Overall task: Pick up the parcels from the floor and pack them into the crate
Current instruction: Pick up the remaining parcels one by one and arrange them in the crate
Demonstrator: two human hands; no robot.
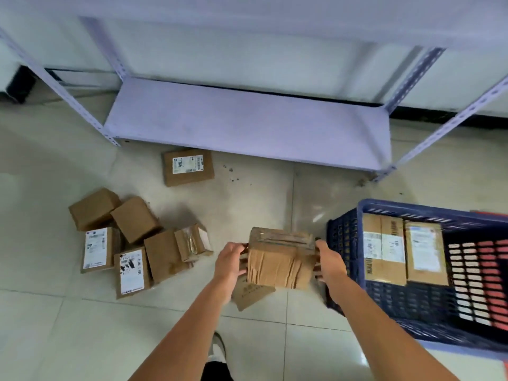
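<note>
I'm seeing the crate (347, 243) sitting at four o'clock with two parcels (383, 254) lying inside, a pile of boxes (137, 237) at nine, a lone box (188, 167) lying at eleven before the shelf (247, 125) at twelve.

Nine brown cardboard parcels lie on the pale tiled floor (247, 204) or are held over it. Six huddle in a heap at nine o'clock (137, 237), three of them showing white labels. One labelled parcel (188, 167) lies alone at eleven o'clock, by the shelf edge. One crumpled, taped parcel (281, 258) sits at the centre between two bare hands, the left hand (229, 261) and the right hand (330, 264), and one flat piece of cardboard (251, 294) shows just beneath it. At three o'clock stands one dark blue slatted plastic crate (346, 243), with two labelled parcels (404, 253) inside. One pale grey metal shelving rack (247, 125) stands at twelve o'clock.
</note>
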